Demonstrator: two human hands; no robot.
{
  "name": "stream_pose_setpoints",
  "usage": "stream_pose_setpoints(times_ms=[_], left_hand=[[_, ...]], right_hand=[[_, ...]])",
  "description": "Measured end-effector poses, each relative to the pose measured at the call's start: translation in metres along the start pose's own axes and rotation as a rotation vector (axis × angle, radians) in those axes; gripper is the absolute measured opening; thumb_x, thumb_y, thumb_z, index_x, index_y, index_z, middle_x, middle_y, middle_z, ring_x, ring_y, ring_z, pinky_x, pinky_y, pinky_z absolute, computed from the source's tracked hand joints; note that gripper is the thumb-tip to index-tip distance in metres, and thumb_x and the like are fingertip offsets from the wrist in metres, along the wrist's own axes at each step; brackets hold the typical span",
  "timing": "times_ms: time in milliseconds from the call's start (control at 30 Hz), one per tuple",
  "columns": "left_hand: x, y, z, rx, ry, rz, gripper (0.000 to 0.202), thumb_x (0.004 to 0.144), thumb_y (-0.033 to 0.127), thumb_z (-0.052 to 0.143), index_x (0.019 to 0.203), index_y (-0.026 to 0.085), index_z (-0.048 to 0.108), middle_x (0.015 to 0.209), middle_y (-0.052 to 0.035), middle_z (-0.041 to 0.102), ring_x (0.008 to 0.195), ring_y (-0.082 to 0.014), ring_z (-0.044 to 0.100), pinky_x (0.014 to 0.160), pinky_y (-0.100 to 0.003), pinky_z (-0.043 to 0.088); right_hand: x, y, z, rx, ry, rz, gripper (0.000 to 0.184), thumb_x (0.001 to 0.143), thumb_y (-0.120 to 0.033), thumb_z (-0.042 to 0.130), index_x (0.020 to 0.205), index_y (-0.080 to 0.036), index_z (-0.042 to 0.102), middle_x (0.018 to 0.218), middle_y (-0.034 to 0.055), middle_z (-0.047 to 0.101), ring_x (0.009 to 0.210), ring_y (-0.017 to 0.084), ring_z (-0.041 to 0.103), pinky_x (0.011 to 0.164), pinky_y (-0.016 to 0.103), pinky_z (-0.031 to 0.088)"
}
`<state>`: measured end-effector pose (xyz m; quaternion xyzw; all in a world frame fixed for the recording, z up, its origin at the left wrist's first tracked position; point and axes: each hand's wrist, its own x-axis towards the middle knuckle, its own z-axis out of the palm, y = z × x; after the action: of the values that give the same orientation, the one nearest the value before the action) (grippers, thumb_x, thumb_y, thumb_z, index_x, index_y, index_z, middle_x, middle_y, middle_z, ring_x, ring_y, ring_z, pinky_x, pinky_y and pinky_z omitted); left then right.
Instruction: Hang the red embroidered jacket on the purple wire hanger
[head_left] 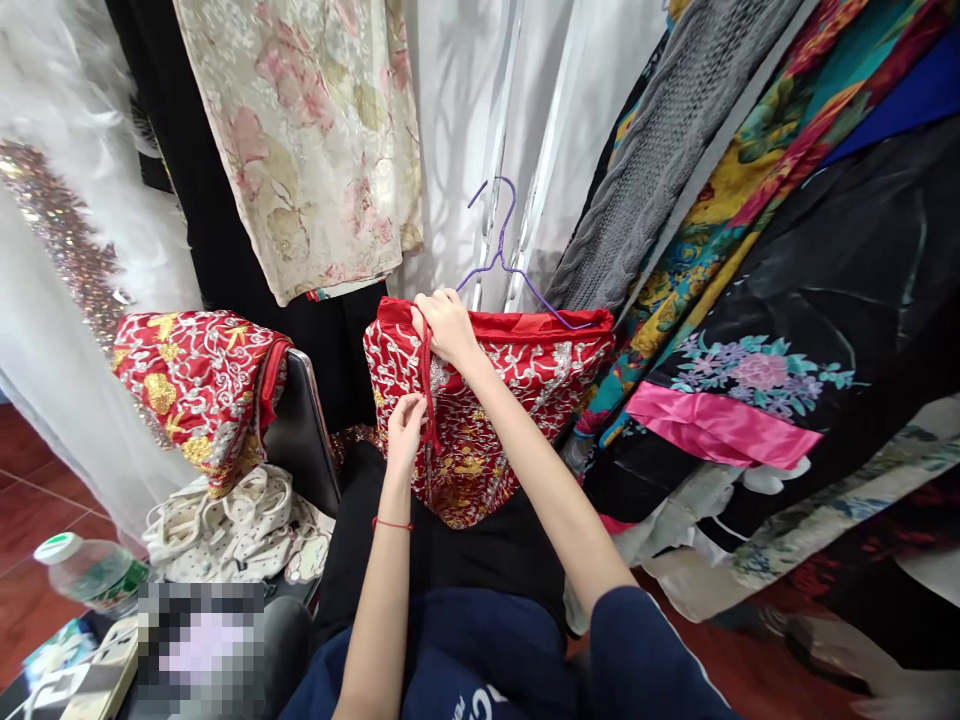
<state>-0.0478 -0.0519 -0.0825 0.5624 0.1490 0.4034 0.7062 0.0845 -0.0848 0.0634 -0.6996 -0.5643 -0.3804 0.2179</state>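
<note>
Red tiled floor (30,500); white curtain (465,120) behind; black chair (300,430) at left.

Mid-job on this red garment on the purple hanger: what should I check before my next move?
1. The right hand grips the red embroidered garment at its top edge: ok.
2. The left hand pinches the red cord: ok.
3. The purple hanger sits inside the garment's top: one end shows, the other is hidden by the hand: cannot tell.
4. Hanger hung on a rail: not ok, its top stands free.
5. Cord tied: cannot tell.
6. Garment's lower edge rests on the lap: ok.
</note>
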Motion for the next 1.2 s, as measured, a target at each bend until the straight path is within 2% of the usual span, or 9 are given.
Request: stream_pose_setpoints(times_ms=[100,233,300,400,500,667,800,967,1200], left_hand=[[0.004,-0.002,-0.005,-0.016,0.038,-0.003,0.033,0.076,0.048,0.071,0.091,0.019,0.065,0.087,-0.0048,0.071,0.082,-0.0168,0.069,0.071,-0.025,0.051],[0.009,-0.002,-0.004,-0.050,0.051,0.002,0.031,0.078,0.047,0.070,0.089,0.018,0.065,0.074,-0.0020,0.069,0.068,-0.0148,0.065,0.069,-0.026,0.051],[0.010,-0.002,-0.003,-0.047,0.046,0.009,0.031,0.077,0.046,0.071,0.088,0.018,0.065,0.071,-0.0002,0.066,0.063,-0.0126,0.061,0.065,-0.025,0.049],[0.008,0.000,-0.003,-0.031,0.045,0.025,0.033,0.075,0.048,0.073,0.087,0.017,0.065,0.069,0.0017,0.063,0.058,-0.0092,0.054,0.059,-0.021,0.044],[0.008,0.004,-0.006,-0.004,0.030,0.038,0.036,0.076,0.051,0.072,0.082,0.017,0.062,0.061,0.0034,0.058,0.051,-0.0075,0.048,0.051,-0.020,0.038],[0.006,0.008,-0.009,0.051,0.013,0.066,0.037,0.077,0.053,0.070,0.077,0.019,0.055,0.053,0.0060,0.052,0.046,-0.0072,0.045,0.049,-0.019,0.036],[0.003,0.006,-0.011,0.107,0.036,0.095,0.032,0.079,0.049,0.068,0.082,0.019,0.057,0.060,0.0043,0.057,0.050,-0.0081,0.049,0.051,-0.019,0.038],[0.005,0.005,-0.021,0.183,0.071,0.137,0.028,0.077,0.044,0.066,0.085,0.018,0.060,0.079,-0.0030,0.066,0.070,-0.0135,0.061,0.068,-0.025,0.048],[0.013,0.007,-0.026,0.433,0.024,0.196,0.016,0.068,0.022,0.070,0.078,0.021,0.058,0.067,0.0038,0.056,0.059,-0.0112,0.047,0.060,-0.023,0.036]], right_hand=[[-0.020,-0.019,-0.006,0.000,0.145,0.112,0.033,0.099,-0.034,0.041,0.116,-0.013,0.059,0.121,0.0178,0.064,0.118,0.029,0.051,0.108,0.048,0.033],[-0.061,-0.057,-0.018,-0.075,0.336,0.600,0.041,0.092,-0.045,0.053,0.115,-0.012,0.060,0.126,0.0238,0.058,0.121,0.037,0.049,0.102,0.058,0.038],[-0.080,-0.072,-0.021,-0.030,0.262,0.821,0.031,0.091,-0.044,0.056,0.101,-0.015,0.063,0.112,0.0206,0.065,0.110,0.036,0.057,0.095,0.053,0.044],[-0.099,-0.083,-0.012,0.284,-0.037,0.988,0.030,0.091,-0.045,0.056,0.075,-0.021,0.063,0.078,0.0089,0.069,0.084,0.026,0.065,0.085,0.040,0.049],[-0.104,-0.083,0.009,0.649,-0.144,1.047,0.042,0.088,-0.055,0.058,0.060,-0.023,0.058,0.055,0.0011,0.061,0.064,0.019,0.063,0.073,0.030,0.050],[-0.103,-0.084,0.033,0.747,-0.003,1.093,0.034,0.080,-0.054,0.068,0.065,-0.024,0.060,0.061,-0.0001,0.065,0.071,0.018,0.064,0.075,0.029,0.049],[-0.104,-0.091,0.038,0.872,0.056,1.109,0.024,0.079,-0.046,0.068,0.071,-0.024,0.063,0.071,0.0005,0.069,0.073,0.017,0.064,0.074,0.029,0.049],[-0.100,-0.095,0.037,1.116,0.153,1.090,0.034,0.079,-0.055,0.061,0.071,-0.022,0.060,0.074,0.0007,0.068,0.075,0.016,0.064,0.072,0.027,0.051],[-0.104,-0.099,0.036,1.354,0.154,1.078,0.044,0.071,-0.064,0.066,0.067,-0.021,0.058,0.052,-0.0064,0.052,0.047,0.009,0.045,0.049,0.023,0.041]])
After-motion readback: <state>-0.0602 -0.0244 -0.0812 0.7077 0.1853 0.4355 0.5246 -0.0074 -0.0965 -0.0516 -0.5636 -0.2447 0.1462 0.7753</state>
